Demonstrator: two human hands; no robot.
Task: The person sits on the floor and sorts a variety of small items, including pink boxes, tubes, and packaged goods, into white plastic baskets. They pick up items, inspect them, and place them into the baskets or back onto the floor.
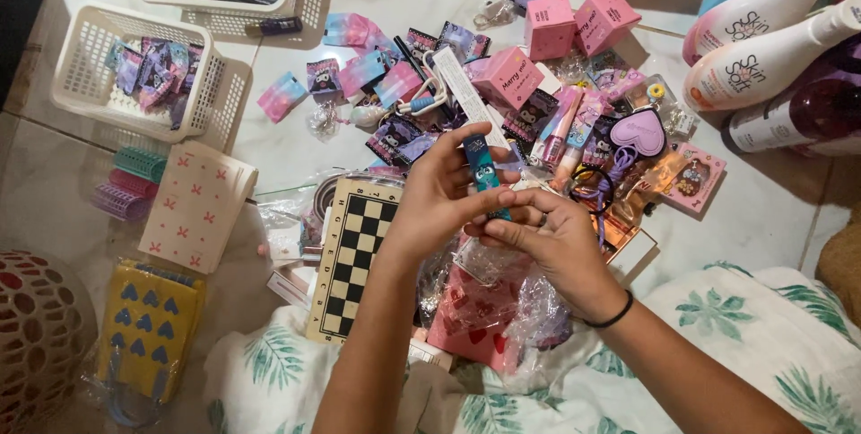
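Tube [483, 171], small and blue, stands nearly upright between both hands above a floor crowded with trinkets.

Far left, a white basket [85, 57] holds pastel packets, with hair rollers [134, 183] just below it. A stack of cream paper bags [197, 205] printed with red bows lies near those, and a yellow pack [148, 326] with blue hearts sits lower, toward the person's lap.

A checkered board [354, 255] lies under the left forearm. The left hand [430, 205] is curled partly closed, its fingertips pinching the tube's upper half. The right hand [552, 241] is also half closed, thumb and fingers meeting at the tube's lower end; whether they grip a cap or the body I cannot tell. Crinkled clear wrapping [489, 264] and a red heart-print bag [471, 317] lie just beneath the hands.

Right of them are pink boxes [574, 21], a purple heart-shaped case [638, 132], and, at the far right, two white bottles [762, 35] lying on their sides.

The grip looks light, fingertips only, so the tube could slip and drop into the pile of look-alike packets below, where it would be hard to pick out. If a cap comes loose, I judge it could roll under the wrapping. The right elbow sits close to the bottles, so a wide swing might nudge them.
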